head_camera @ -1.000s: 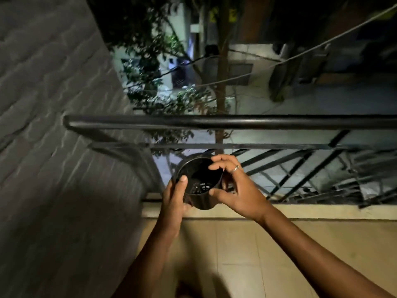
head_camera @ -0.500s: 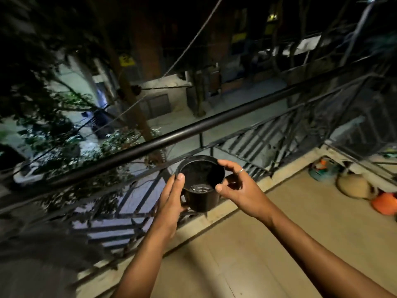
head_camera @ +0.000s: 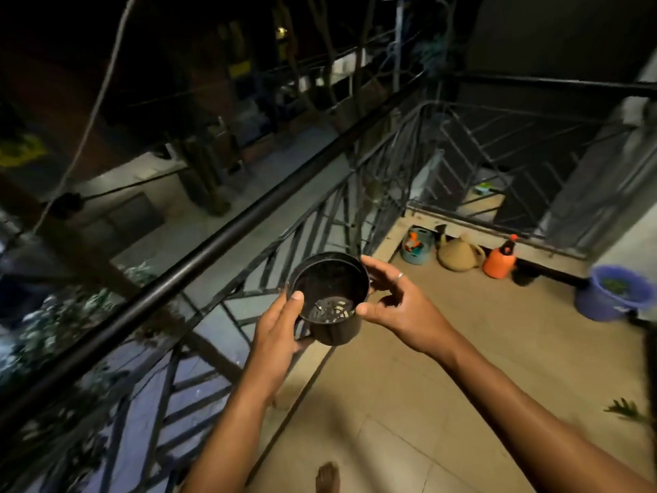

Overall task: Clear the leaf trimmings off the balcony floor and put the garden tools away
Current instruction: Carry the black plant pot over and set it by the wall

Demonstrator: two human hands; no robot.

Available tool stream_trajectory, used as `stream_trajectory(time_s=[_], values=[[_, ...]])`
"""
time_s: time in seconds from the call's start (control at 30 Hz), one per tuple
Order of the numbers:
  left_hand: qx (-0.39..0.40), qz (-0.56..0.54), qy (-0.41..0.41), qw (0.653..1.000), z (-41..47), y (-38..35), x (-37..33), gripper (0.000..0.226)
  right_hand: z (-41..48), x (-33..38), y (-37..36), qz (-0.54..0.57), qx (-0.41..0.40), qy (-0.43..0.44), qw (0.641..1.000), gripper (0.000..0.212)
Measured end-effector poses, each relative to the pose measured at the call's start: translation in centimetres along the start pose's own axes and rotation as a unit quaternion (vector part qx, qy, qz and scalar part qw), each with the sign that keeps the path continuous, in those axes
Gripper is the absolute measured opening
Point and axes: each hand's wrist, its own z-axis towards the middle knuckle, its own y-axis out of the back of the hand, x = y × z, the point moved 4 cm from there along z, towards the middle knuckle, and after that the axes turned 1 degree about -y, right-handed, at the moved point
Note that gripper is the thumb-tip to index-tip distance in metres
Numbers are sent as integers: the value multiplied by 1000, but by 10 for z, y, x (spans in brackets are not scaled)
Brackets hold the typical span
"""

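A small empty black plastic pot [head_camera: 329, 297] is held at chest height beside the balcony railing, its slotted bottom showing inside. My left hand [head_camera: 281, 325] grips its left side with the thumb over the rim. My right hand [head_camera: 394, 304] holds the right side, thumb on the rim and fingers behind the far edge. At the far end of the floor stand a teal container with tools [head_camera: 416, 245], a tan watering can [head_camera: 458, 252] and an orange spray bottle [head_camera: 500, 259]. A green leaf trimming [head_camera: 625, 409] lies on the tiles at the right edge.
A black metal railing [head_camera: 227, 229] runs along the left and turns across the far end. A blue bucket [head_camera: 613, 291] with green cuttings stands at the right. My bare foot [head_camera: 327, 476] shows at the bottom on beige floor tiles [head_camera: 444, 403].
My view has swung right from the grey wall along the railing to the far balcony corner. Both hands have kept hold of the black pot in front of me.
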Motion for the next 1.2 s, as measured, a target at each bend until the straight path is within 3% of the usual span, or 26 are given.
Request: stream_trajectory(time_s=[0.3,0.57,0.8,1.07,1.2], values=[[131,38,33,990,122,-87,-13,41,44,-32,82,-17,-176,-32,984,47],[233,85,59,967,192,-242,-3,39,46,-85,206,-14,-304,-86,949,53],[260,109,66,957,234,-387,10,29,52,-118,338,12,-321,-106,941,40],[252,98,89,959,270,-538,9,22,69,-149,483,-20,-319,-164,933,42],[271,116,77,953,299,-601,11,30,88,-170,543,-34,-317,-178,931,40]])
